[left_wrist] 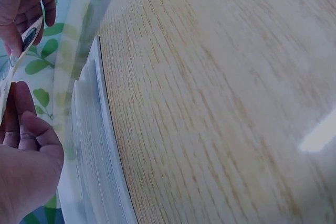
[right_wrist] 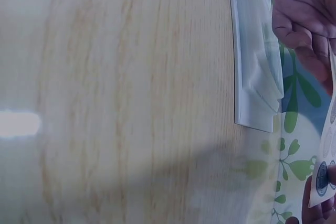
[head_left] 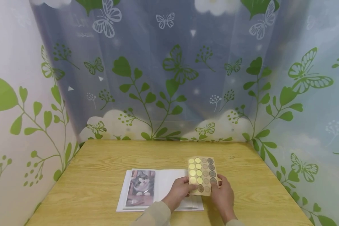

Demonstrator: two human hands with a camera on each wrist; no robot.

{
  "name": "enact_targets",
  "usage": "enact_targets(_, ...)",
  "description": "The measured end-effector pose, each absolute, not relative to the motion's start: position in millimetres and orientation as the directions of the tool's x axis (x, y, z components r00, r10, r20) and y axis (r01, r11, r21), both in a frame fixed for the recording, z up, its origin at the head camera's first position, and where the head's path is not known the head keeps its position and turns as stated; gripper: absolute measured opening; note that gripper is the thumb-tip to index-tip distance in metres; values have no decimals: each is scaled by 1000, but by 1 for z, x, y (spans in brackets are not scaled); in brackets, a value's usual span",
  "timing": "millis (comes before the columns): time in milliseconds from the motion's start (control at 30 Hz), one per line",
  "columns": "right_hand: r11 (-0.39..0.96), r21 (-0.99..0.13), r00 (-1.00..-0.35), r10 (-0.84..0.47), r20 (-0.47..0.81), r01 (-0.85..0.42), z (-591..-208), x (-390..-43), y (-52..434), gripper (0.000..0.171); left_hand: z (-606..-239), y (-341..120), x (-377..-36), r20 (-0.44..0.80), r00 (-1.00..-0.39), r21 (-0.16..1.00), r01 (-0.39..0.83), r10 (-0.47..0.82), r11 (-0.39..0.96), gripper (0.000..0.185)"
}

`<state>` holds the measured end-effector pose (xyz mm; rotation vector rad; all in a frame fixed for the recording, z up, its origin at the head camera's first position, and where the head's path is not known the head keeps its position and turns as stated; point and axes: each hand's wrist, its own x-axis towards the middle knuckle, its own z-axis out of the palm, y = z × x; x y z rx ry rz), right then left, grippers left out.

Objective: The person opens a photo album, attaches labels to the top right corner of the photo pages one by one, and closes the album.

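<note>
Both hands, left hand (head_left: pixel 178 190) and right hand (head_left: pixel 222 193), pinch the sticker sheet (head_left: pixel 202 174) upright between them above the open album (head_left: pixel 158 188).

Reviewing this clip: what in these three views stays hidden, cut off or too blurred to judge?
- Head view: the lower edge of the sticker sheet is covered by the left hand and right hand; which sticker is pinched cannot be told.
- Head view: the album page under the hands is hidden.
- Left wrist view: the sheet shows only edge-on at the frame's left edge.
- Right wrist view: the sheet is cut off by the right edge, its print blurred.
</note>
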<state>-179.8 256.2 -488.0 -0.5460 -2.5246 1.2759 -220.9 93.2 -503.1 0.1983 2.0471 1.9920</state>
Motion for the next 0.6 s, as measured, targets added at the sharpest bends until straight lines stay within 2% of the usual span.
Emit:
enact_targets(267,534,-814,-881,469,59,230,-486,-179,256,50,-505,92,-221,-78,-958,997,-76,275,20,26)
enact_targets(600,561,-790,-880,472,59,248,-489,-178,256,54,-503,93,-219,-66,-979,993,-45,194,108,25)
